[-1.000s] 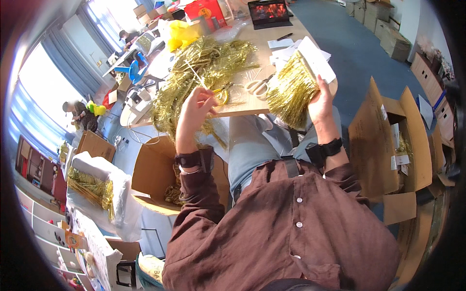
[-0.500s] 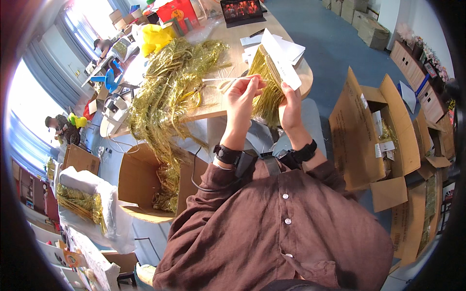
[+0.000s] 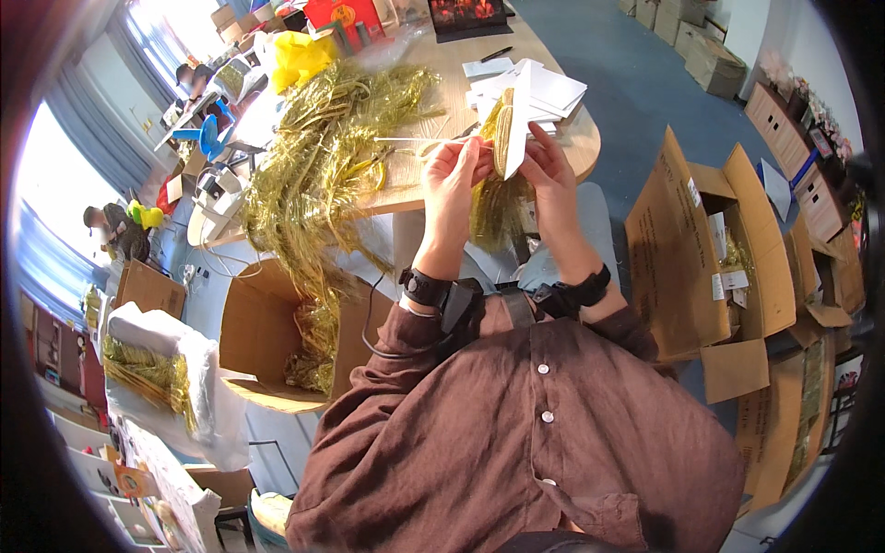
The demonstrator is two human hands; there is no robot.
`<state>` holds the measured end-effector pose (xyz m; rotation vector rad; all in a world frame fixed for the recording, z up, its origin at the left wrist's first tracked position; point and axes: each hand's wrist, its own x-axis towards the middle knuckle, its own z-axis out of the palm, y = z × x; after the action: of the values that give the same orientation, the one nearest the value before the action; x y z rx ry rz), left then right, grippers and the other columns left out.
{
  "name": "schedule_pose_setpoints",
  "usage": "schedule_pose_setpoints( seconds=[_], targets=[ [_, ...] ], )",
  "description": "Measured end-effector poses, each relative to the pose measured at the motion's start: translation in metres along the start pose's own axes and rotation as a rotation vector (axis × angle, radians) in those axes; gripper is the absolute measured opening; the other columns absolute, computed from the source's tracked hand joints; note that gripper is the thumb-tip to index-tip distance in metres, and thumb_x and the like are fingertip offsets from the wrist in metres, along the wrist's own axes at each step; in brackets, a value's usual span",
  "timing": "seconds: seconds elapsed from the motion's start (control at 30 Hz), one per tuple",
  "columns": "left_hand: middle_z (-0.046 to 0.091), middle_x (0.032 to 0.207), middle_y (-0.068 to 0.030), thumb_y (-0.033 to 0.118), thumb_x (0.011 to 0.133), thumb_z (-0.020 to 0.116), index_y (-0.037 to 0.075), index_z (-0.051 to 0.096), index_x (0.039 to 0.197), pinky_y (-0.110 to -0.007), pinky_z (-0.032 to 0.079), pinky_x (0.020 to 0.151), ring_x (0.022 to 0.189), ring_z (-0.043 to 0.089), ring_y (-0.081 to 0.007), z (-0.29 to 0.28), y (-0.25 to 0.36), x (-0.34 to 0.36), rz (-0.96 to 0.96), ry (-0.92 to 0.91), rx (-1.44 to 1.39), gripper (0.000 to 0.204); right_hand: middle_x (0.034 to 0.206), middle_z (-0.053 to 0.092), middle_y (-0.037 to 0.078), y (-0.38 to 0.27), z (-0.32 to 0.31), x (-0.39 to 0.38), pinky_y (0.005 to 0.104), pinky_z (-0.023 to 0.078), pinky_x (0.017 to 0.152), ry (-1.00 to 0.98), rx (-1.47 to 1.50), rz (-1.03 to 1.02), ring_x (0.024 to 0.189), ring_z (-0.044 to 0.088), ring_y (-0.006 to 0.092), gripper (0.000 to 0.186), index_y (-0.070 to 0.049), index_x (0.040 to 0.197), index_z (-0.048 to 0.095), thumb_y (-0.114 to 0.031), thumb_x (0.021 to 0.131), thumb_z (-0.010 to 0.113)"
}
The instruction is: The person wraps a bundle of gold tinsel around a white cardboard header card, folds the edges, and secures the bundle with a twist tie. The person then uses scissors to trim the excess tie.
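Note:
My right hand grips a folded white card with a bundle of gold tinsel fringe against it. The card stands nearly edge-on, and the tinsel strands hang below it. Close by on the left, my left hand is pinched on a thin white strip, whose end sticks out to the left; its fingertips meet the bundle's left side. A large loose heap of gold tinsel covers the table's left part and spills over the edge. Yellow-handled pliers lie beside the heap.
White cards and a pen lie on the wooden table, with a tablet beyond. An open carton holding tinsel stands below left. Another open carton is at right. Two people work at far left.
My right hand has turned the card and bundle to a more upright, edge-on position. My left hand has moved slightly down, and its fingertips now reach the bundle.

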<state>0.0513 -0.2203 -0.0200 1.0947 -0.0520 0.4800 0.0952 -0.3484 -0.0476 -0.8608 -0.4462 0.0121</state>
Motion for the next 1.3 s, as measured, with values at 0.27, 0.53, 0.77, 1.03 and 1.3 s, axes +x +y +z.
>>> schedule_pose_setpoints(
  seconds=[0.27,0.53,0.77,1.03,1.3],
  targets=[
    [0.072,0.094,-0.0092,0.012,0.1,0.059,-0.003,0.063,0.102,-0.024,0.053,0.079,0.085,0.067,-0.0102,0.007,0.001,-0.002,0.233,-0.055,0.137,0.016,0.126,0.062,0.009,-0.005,-0.029,0.013,0.037,0.054,0.095,-0.285,0.298,0.175,0.111,0.064,0.0196,0.052,-0.002,0.138,0.048,-0.007,0.09,0.069],
    [0.072,0.099,-0.011,0.018,0.102,0.058,-0.003,0.06,0.105,-0.024,0.054,0.079,0.086,0.068,-0.012,-0.003,-0.035,0.007,0.095,-0.056,0.286,0.021,0.133,0.055,0.009,0.004,-0.043,0.01,0.0352,0.051,0.098,0.003,0.092,0.353,0.118,0.058,0.0202,0.05,-0.007,0.145,0.04,0.001,0.097,0.052],
    [0.072,0.096,-0.0088,0.02,0.102,0.058,-0.002,0.062,0.106,-0.023,0.052,0.073,0.084,0.068,-0.0106,-0.004,-0.051,-0.001,0.099,-0.031,0.342,0.023,0.125,0.062,0.011,0.012,-0.052,0.008,0.0366,0.054,0.091,0.117,0.075,0.308,0.107,0.064,0.0214,0.042,-0.001,0.134,0.053,0.007,0.094,0.051],
    [0.072,0.091,-0.0043,0.019,0.098,0.064,-0.002,0.069,0.104,-0.021,0.051,0.071,0.08,0.063,-0.0052,-0.01,-0.059,0.001,0.145,-0.006,0.56,0.022,0.129,0.059,0.012,0.007,-0.051,0.008,0.0354,0.053,0.095,0.094,0.09,0.338,0.114,0.061,0.021,0.047,-0.003,0.138,0.048,0.01,0.094,0.05],
    [0.073,0.089,-0.0045,0.013,0.094,0.068,-0.002,0.073,0.097,-0.021,0.051,0.07,0.078,0.063,-0.0058,-0.006,-0.059,0.0,0.222,-0.006,0.589,0.016,0.128,0.061,0.011,0.011,-0.049,0.006,0.0344,0.054,0.093,0.027,0.125,0.271,0.112,0.062,0.0205,0.046,-0.003,0.136,0.05,0.009,0.093,0.054]
  ],
)
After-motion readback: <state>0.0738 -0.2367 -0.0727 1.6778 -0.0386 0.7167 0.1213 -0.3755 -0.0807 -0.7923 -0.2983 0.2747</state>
